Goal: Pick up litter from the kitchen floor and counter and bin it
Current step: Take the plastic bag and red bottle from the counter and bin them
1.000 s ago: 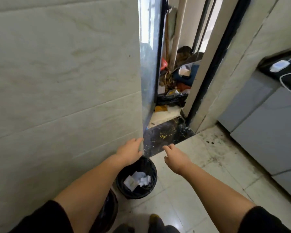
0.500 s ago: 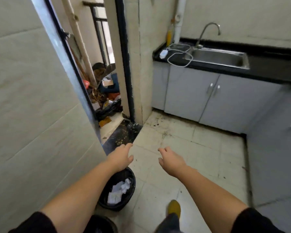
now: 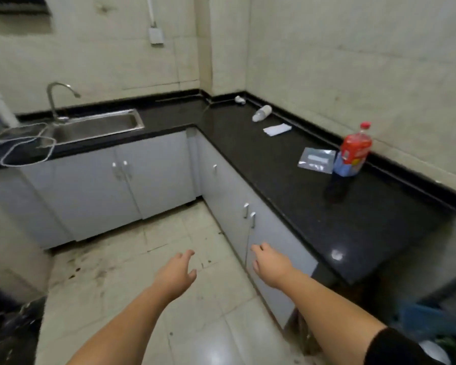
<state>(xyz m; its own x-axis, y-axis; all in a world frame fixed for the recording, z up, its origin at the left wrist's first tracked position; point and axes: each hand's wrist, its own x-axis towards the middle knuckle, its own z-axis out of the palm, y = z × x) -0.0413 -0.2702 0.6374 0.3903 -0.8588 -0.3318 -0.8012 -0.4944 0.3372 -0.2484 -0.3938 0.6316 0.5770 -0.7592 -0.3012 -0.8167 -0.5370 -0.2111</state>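
Observation:
On the black L-shaped counter (image 3: 366, 212) lie several pieces of litter: a small clear plastic bottle on its side (image 3: 261, 113), a white paper (image 3: 277, 129), a silvery foil pouch (image 3: 317, 159), and a crumpled white scrap (image 3: 240, 99) in the far corner. A cola bottle with a red cap (image 3: 349, 156) stands upright by the wall. My left hand (image 3: 178, 272) and my right hand (image 3: 270, 264) hover over the floor, both empty with fingers apart, well short of the counter. The bin is out of view.
A steel sink (image 3: 95, 126) with a tap sits on the left counter run, next to a white cable (image 3: 27, 151). Grey cabinet doors (image 3: 153, 175) line both runs. The tiled floor (image 3: 132, 262) is stained near the cabinets. Dark clutter sits at bottom left and bottom right.
The view has swung right from the doorway and black bin to the counter corner. Both hands stay empty and extended in front.

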